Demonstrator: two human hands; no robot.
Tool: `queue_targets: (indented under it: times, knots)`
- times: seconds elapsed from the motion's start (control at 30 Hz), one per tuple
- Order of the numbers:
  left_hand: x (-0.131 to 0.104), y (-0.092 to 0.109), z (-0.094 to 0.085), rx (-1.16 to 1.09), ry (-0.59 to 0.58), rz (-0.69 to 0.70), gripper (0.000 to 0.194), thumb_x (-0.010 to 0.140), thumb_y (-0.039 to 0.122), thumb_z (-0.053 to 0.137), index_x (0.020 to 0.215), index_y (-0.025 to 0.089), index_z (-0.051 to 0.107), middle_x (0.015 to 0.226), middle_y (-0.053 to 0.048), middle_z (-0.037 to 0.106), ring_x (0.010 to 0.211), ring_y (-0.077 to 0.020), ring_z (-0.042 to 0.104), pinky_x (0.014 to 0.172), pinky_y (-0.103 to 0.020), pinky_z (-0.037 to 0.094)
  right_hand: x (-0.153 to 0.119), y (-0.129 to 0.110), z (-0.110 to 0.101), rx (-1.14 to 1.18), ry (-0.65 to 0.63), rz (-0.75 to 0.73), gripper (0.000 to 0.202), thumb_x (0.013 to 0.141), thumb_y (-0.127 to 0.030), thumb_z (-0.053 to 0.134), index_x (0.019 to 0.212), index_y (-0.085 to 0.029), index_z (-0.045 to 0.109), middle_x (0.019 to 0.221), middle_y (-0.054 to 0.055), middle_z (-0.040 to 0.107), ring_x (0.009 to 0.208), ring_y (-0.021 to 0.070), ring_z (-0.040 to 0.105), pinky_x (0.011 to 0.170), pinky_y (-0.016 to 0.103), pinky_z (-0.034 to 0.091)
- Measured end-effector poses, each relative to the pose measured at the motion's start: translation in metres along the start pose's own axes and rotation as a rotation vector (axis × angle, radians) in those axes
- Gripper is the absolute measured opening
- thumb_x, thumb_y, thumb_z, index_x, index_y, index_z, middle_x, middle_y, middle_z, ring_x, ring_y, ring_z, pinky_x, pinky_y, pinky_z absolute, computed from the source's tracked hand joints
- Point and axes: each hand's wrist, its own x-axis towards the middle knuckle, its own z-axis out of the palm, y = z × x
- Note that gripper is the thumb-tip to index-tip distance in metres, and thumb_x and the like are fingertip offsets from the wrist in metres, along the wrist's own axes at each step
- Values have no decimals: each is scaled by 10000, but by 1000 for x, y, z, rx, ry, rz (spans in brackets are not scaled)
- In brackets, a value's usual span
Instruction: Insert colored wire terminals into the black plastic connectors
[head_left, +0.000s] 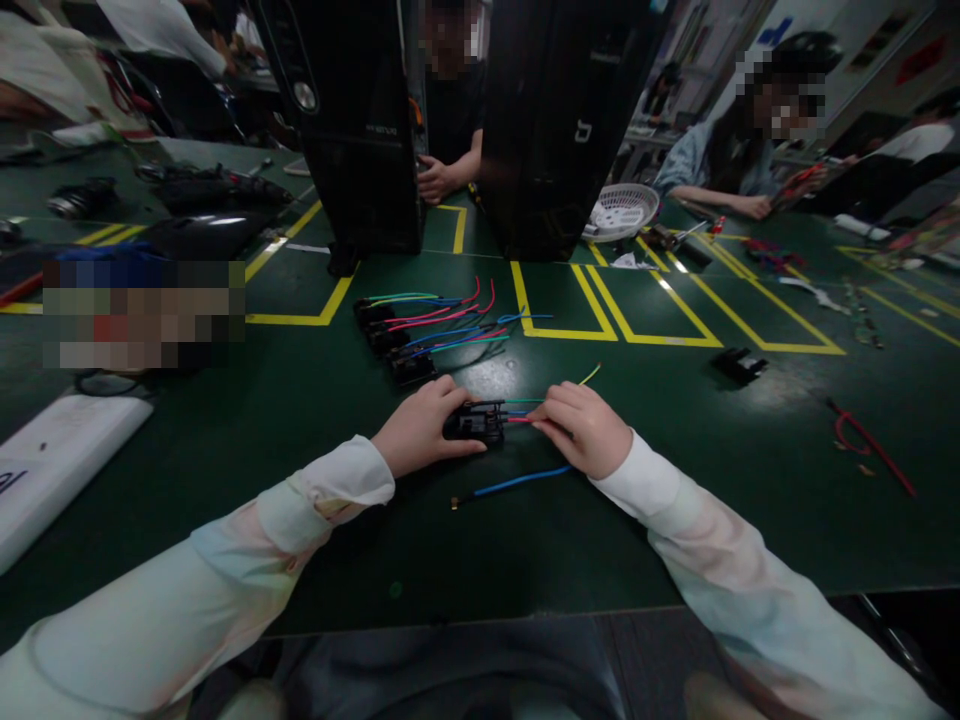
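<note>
My left hand [431, 425] grips a small black plastic connector block [487, 422] just above the green table. Out of its right side run several coloured wires [517, 412], green, blue and red. The fingertips of my right hand [581, 425] are pinched on the red wire near the block. A yellow-green wire end [592, 374] sticks out beyond that hand. Below the hands lies a loose blue wire [517, 482] with a metal terminal at its left end; its right end is hidden by my right hand. Beyond my left hand, several similar black blocks with wires [405, 335] lie in a row.
Two tall black computer cases [360, 130] stand across the table, with a person between them. A white basket [624, 210], a black part [741, 365] and a red wire [877, 450] lie to the right. At left is a white box-like object [67, 465].
</note>
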Motion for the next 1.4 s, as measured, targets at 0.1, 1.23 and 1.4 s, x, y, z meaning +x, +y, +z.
queue_targets:
  times: [0.1, 1.23, 1.4]
  knots:
    - [0, 0, 0, -3, 6, -6, 517, 692, 538, 617, 1084, 207, 552, 964, -56, 483, 915, -235, 499, 797, -370, 432, 1, -2, -1, -4, 33, 17, 207, 896, -222, 399, 800, -166, 574, 733, 57, 551, 706, 164, 451, 623, 283, 300]
    - [0, 0, 1, 17, -1, -4, 518, 700, 540, 610, 1086, 200, 547, 955, -55, 475, 909, -231, 498, 799, -365, 431, 0, -4, -3, -71, 14, 25, 204, 893, -233, 417, 836, -164, 601, 732, 48, 548, 722, 162, 448, 647, 291, 280]
    - [0, 0, 1, -4, 1, -8, 506, 694, 537, 615, 1080, 217, 551, 962, -51, 477, 913, -231, 496, 798, -364, 430, 0, -5, -3, -81, -3, 34, 177, 880, -214, 433, 812, -168, 590, 725, 40, 553, 708, 159, 448, 649, 287, 274]
